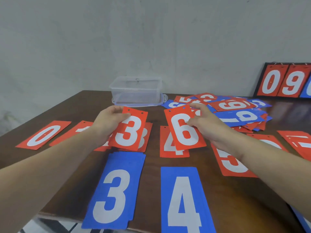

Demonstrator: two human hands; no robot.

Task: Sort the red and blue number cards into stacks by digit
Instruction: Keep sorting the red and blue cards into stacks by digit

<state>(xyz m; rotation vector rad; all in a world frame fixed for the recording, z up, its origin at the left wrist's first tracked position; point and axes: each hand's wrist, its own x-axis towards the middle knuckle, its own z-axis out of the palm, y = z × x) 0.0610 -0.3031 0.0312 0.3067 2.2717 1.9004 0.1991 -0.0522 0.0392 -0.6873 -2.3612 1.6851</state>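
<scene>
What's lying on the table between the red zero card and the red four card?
In the head view, between the flat red zero card and red four card lie a red card stack and the red three stack, partly hidden.

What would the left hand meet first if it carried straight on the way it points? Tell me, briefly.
The left hand, gripping the red 3, points up and away across the table. The first thing on that line is probably the clear plastic box, though depth is hard to judge.
</scene>
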